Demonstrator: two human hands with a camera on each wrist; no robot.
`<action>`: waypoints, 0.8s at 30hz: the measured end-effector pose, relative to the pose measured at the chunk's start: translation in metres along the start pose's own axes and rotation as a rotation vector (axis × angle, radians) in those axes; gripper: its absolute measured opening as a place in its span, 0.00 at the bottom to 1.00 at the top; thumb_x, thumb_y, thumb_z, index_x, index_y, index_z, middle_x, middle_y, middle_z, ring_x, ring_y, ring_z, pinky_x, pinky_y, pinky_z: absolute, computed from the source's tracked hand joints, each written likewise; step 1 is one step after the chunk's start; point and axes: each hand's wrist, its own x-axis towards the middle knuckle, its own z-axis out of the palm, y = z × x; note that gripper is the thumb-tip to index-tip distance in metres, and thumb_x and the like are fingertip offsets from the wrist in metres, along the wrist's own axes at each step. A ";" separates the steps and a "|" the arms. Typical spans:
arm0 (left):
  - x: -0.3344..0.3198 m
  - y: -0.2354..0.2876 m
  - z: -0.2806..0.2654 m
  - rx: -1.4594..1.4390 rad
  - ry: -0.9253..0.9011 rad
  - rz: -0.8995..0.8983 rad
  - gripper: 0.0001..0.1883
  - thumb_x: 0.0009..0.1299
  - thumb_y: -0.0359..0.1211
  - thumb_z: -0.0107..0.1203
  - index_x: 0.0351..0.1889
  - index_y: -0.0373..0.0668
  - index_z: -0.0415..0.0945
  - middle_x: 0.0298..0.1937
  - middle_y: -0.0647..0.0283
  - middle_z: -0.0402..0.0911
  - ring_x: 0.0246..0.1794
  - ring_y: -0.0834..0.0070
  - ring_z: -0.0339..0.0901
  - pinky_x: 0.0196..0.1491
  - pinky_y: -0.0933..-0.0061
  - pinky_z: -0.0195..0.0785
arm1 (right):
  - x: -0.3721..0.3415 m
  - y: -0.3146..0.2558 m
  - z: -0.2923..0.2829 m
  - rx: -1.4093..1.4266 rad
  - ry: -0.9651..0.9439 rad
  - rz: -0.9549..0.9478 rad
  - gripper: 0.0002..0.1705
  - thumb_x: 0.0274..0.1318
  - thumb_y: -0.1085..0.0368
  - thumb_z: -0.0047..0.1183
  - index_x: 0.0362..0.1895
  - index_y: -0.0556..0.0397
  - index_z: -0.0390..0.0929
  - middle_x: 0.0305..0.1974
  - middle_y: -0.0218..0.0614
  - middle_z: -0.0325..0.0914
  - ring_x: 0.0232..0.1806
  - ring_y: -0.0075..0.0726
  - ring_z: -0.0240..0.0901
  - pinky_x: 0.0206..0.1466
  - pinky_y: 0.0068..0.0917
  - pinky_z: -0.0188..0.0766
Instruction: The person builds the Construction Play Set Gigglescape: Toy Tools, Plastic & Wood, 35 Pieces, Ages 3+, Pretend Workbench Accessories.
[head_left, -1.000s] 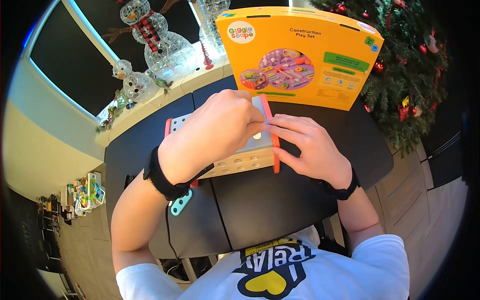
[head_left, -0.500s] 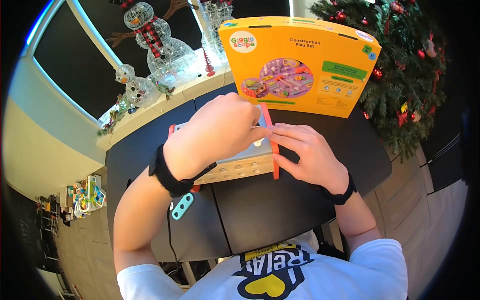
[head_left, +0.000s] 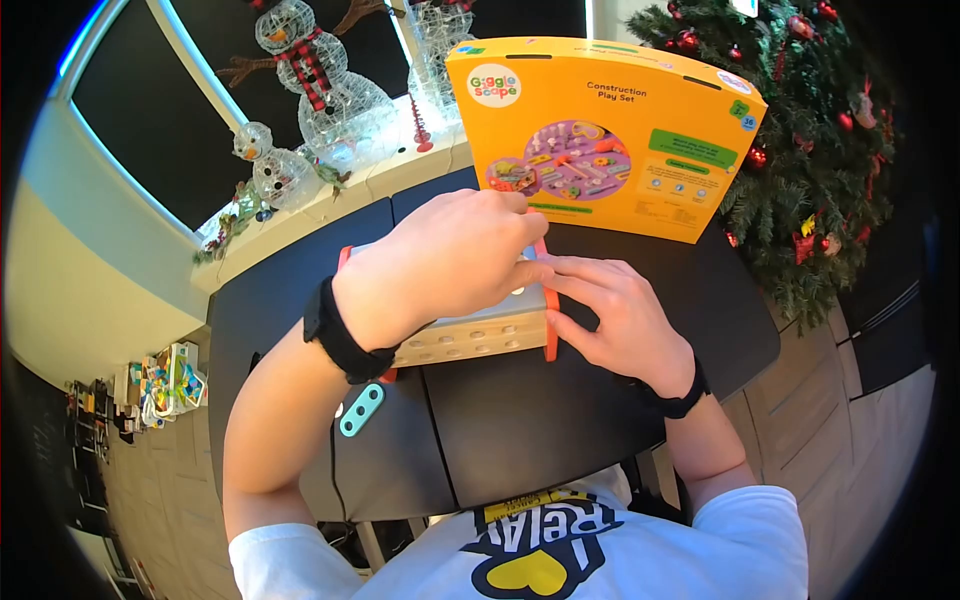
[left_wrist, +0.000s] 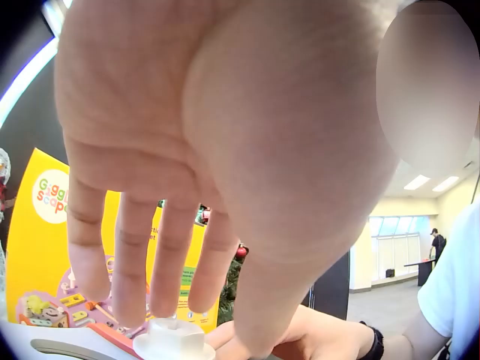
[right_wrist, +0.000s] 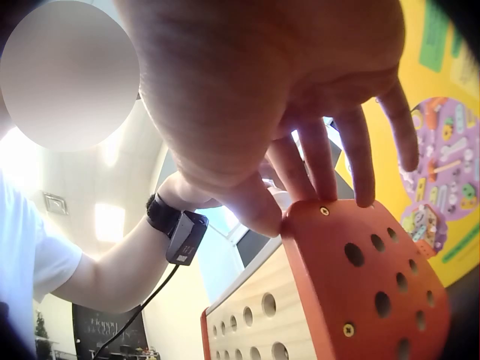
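Observation:
A wooden toy box (head_left: 470, 338) with rows of round holes, a grey top and red ends stands on the dark table. My left hand (head_left: 440, 255) arches over its top. In the left wrist view, thumb and fingers come down on either side of a flanged white hex nut (left_wrist: 174, 339), pinching it. My right hand (head_left: 620, 310) is at the box's right end, fingers stretched over the top edge towards the left thumb. Its thumb touches the corner of the red end panel (right_wrist: 367, 277) in the right wrist view.
A teal strip with holes (head_left: 362, 410) lies on the table in front of the box's left end. Behind stands a large yellow play set carton (head_left: 610, 130). Snowman figures (head_left: 330, 95) line the window ledge, and a decorated tree (head_left: 800, 150) rises at the back right.
The left hand has turned slightly at the wrist over the box top, its fingers staying by the white nut. The right hand keeps its place at the red end. The head view has shifted a little.

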 end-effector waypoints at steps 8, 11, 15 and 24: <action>0.000 -0.015 0.023 -0.048 0.066 0.162 0.08 0.69 0.29 0.60 0.42 0.35 0.81 0.40 0.51 0.83 0.44 0.52 0.83 0.45 0.56 0.77 | -0.003 0.003 0.003 -0.027 0.019 -0.016 0.21 0.57 0.62 0.65 0.55 0.52 0.85 0.56 0.37 0.84 0.55 0.43 0.82 0.59 0.40 0.75; -0.002 -0.015 0.015 -0.148 0.115 0.246 0.09 0.69 0.29 0.60 0.43 0.34 0.80 0.41 0.51 0.83 0.44 0.52 0.83 0.46 0.56 0.77 | -0.003 0.004 0.004 -0.027 0.026 -0.021 0.21 0.57 0.62 0.65 0.55 0.52 0.85 0.56 0.37 0.84 0.55 0.44 0.82 0.59 0.40 0.75; -0.006 -0.007 -0.003 -0.056 -0.034 0.069 0.12 0.66 0.28 0.63 0.46 0.34 0.80 0.42 0.50 0.82 0.45 0.50 0.83 0.47 0.55 0.76 | -0.003 0.003 0.004 -0.021 0.025 -0.016 0.21 0.58 0.61 0.65 0.55 0.53 0.85 0.57 0.37 0.84 0.55 0.44 0.82 0.58 0.41 0.75; -0.012 0.002 0.002 -0.113 0.126 0.155 0.09 0.67 0.33 0.63 0.40 0.37 0.82 0.41 0.49 0.83 0.47 0.51 0.83 0.47 0.56 0.77 | -0.003 0.003 0.003 -0.025 0.019 -0.012 0.21 0.58 0.61 0.65 0.55 0.53 0.85 0.57 0.38 0.84 0.54 0.45 0.82 0.57 0.40 0.76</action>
